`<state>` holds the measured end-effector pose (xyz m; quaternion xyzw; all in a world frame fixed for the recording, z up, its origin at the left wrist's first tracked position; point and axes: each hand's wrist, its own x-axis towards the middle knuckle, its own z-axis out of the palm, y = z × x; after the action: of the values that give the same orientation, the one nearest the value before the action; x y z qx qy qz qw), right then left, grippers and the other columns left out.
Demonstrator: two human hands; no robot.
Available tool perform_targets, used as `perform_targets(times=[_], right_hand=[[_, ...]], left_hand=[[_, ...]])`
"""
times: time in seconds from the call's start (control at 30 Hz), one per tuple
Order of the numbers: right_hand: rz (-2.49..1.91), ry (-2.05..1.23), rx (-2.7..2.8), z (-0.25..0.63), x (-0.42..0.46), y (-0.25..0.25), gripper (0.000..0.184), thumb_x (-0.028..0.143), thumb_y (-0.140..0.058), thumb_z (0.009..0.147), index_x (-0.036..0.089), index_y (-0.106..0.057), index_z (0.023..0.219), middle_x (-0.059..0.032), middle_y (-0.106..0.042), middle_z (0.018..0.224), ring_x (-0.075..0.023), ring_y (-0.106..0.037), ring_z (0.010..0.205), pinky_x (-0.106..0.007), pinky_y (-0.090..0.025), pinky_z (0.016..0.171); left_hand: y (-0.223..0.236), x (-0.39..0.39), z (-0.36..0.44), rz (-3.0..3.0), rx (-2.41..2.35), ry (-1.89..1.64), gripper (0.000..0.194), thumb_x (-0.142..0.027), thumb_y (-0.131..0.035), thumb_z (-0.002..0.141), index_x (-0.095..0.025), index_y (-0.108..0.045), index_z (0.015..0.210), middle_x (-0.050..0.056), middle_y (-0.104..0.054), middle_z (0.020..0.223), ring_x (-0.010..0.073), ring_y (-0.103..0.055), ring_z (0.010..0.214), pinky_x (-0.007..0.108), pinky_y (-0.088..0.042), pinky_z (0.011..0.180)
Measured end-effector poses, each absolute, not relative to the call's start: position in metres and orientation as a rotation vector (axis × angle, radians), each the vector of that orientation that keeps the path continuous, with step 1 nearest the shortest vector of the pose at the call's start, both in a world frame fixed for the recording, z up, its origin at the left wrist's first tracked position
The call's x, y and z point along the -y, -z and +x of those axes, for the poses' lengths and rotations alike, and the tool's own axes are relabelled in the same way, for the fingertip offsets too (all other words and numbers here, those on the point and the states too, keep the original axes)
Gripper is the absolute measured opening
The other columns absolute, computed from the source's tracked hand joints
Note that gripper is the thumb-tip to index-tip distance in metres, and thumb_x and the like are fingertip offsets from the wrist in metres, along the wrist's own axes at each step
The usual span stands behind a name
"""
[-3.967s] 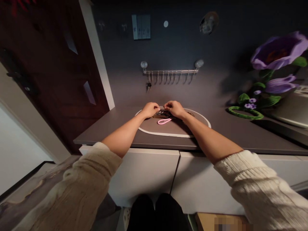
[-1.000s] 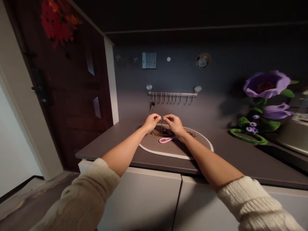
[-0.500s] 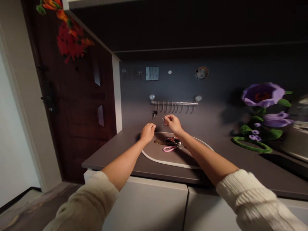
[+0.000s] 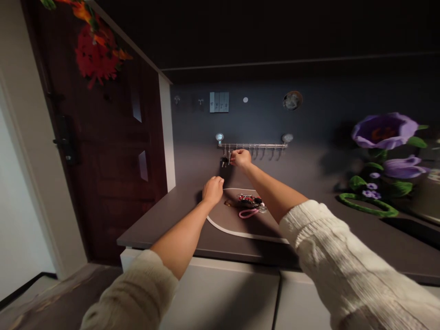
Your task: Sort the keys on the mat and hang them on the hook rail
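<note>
My right hand (image 4: 241, 158) is raised to the left end of a metal hook rail (image 4: 253, 145) on the dark wall, fingers pinched on a small silver key (image 4: 229, 158). A dark key (image 4: 223, 161) hangs from the leftmost hook just beside it. My left hand (image 4: 213, 190) rests loosely curled at the left edge of an oval grey mat (image 4: 237, 228) with a white rim on the countertop; nothing shows in it. On the mat lies a bunch of keys (image 4: 250, 200) with a pink loop strap (image 4: 248, 213).
A dark wooden door (image 4: 103, 137) with red flower decoration stands at the left. Large purple artificial flowers (image 4: 385, 130) and a green looped stem (image 4: 366, 206) sit at the right of the dark countertop (image 4: 165, 220). White cabinet doors are below. Light switches (image 4: 219, 101) are on the wall.
My right hand has lifted the small key off the mat area up to the hook rail. My left hand let go and settled at the mat's left edge. The view tilted upward.
</note>
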<state>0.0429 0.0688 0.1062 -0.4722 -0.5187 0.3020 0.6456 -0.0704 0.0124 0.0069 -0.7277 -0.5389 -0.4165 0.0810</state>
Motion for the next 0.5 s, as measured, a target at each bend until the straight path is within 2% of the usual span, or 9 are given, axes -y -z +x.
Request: perform_targets(times=[0.2, 0.5], right_hand=[[-1.124, -0.670, 1.136, 0.037, -0.085, -0.105, 0.010, 0.013, -0.047, 0.077, 0.012, -0.057, 0.075, -0.0040, -0.060, 0.067, -0.0077, -0.055, 0.051, -0.022, -0.051, 0.051], [-1.233, -0.523, 1.175, 0.033, -0.097, -0.093, 0.021, 0.011, -0.045, 0.076, 0.010, -0.065, 0.082, -0.0105, -0.065, 0.077, -0.0122, -0.060, 0.052, -0.023, -0.050, 0.048]], left_hand=[[-0.007, -0.015, -0.069, -2.152, 1.608, 1.193, 0.031, -0.026, -0.031, 0.089, -0.018, -0.061, 0.086, 0.008, -0.062, 0.089, 0.0169, -0.056, 0.083, 0.027, -0.039, 0.073], [-0.009, -0.016, -0.071, -2.126, 1.630, 1.164, 0.032, -0.026, -0.030, 0.089, -0.018, -0.060, 0.088, 0.008, -0.062, 0.091, 0.0164, -0.056, 0.084, 0.026, -0.039, 0.074]])
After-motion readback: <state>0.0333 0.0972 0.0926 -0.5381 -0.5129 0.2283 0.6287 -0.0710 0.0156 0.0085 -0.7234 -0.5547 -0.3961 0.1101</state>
